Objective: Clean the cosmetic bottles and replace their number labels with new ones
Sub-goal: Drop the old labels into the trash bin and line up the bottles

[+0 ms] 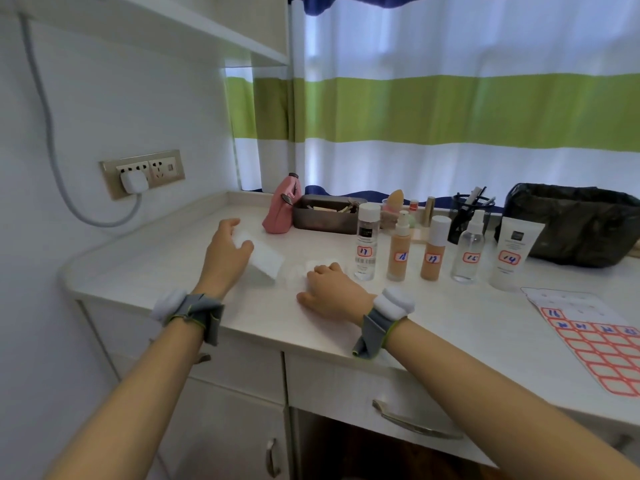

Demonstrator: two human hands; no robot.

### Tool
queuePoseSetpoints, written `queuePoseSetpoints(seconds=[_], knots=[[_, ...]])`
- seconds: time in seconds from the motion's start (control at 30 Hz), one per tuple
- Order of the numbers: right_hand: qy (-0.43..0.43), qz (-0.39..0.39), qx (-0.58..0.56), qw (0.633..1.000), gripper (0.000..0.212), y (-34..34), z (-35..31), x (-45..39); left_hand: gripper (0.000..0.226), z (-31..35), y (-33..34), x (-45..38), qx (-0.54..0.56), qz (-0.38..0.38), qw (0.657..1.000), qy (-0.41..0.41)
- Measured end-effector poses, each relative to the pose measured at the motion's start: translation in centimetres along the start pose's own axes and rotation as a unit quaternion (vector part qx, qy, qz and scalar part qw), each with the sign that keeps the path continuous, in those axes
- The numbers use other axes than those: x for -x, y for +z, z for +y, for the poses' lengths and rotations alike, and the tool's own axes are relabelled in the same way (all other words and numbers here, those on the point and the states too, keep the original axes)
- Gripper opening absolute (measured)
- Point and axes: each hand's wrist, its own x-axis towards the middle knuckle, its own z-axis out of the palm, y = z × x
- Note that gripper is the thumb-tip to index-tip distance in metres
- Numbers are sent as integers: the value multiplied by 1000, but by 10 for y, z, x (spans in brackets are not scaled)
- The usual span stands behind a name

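Several cosmetic bottles stand in a row on the white counter (450,327): a clear bottle labelled 17 (365,241), two beige pump bottles (399,251) (434,252), a clear spray bottle labelled 15 (468,251) and a white tube labelled 14 (514,256). My left hand (227,252) grips a white tissue pack (261,259). My right hand (329,289) lies on the counter with its fingers curled over a thin white tissue (311,266), just left of the bottle 17. A sheet of red-edged labels (595,341) lies at the right.
A pink pouch (278,209), a metal tray (325,213), a mesh pen cup (467,209) and a black bag (575,223) line the back of the counter. A wall socket with a plug (142,173) is at the left. Drawers sit below the counter.
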Motion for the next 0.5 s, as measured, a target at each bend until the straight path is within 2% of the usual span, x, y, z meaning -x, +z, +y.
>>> queuePoseSetpoints(seconds=[0.13, 0.23, 0.3, 0.37, 0.43, 0.5], knots=[[-12, 1, -41, 999, 40, -1, -12, -2, 55, 26, 6, 6, 41, 11, 997, 59], [-25, 82, -110, 990, 38, -5, -12, 3, 52, 33, 19, 16, 35, -24, 992, 114], [-11, 168, -147, 975, 33, -9, -3, 9, 49, 30, 28, 22, 10, -60, 986, 156], [1, 222, -183, 958, 26, -11, 7, 17, 45, 25, 35, 27, -39, -92, 975, 197], [6, 241, -203, 949, 26, -10, 15, 24, 44, 18, 41, 30, -95, -129, 962, 221], [-4, 249, -205, 947, 35, -6, 22, 29, 46, 12, 46, 33, -137, -168, 951, 221]])
